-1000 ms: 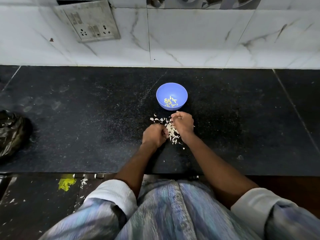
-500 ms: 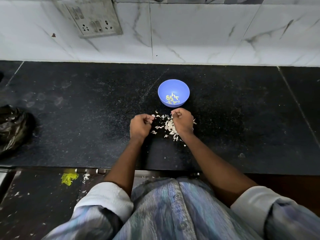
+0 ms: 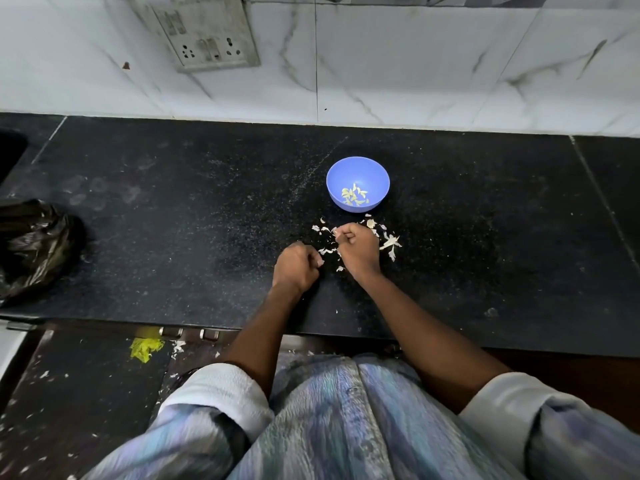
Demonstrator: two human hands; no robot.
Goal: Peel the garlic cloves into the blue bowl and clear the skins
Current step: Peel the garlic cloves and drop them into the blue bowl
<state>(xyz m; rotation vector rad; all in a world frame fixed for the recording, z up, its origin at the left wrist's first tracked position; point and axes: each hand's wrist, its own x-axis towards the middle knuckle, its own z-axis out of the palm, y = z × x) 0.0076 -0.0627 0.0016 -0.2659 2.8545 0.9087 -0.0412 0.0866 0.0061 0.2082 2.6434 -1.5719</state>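
We look down on a black stone table (image 3: 173, 237) where a blue bowl (image 3: 357, 183) sits a little beyond our hands, with a small heap of peeled garlic cloves (image 3: 354, 196) in its bottom. Just in front of the bowl, loose papery skins (image 3: 390, 243) lie scattered on the table around our right hand (image 3: 356, 245). That hand is curled, its fingertips pinched together over the skins; whether it grips a clove or only a scrap of skin, we cannot tell. Our left hand (image 3: 297, 266) rests beside it, a small gap apart, fingers curled in; what it holds, if anything, is hidden. The skins look dry, thin and nearly weightless, so we judge that they would scatter easily and are better swept together than picked up singly. A clove is small, firm and a little slippery, best pinched at its ends. A crumpled black bag (image 3: 34, 247) lies far left.
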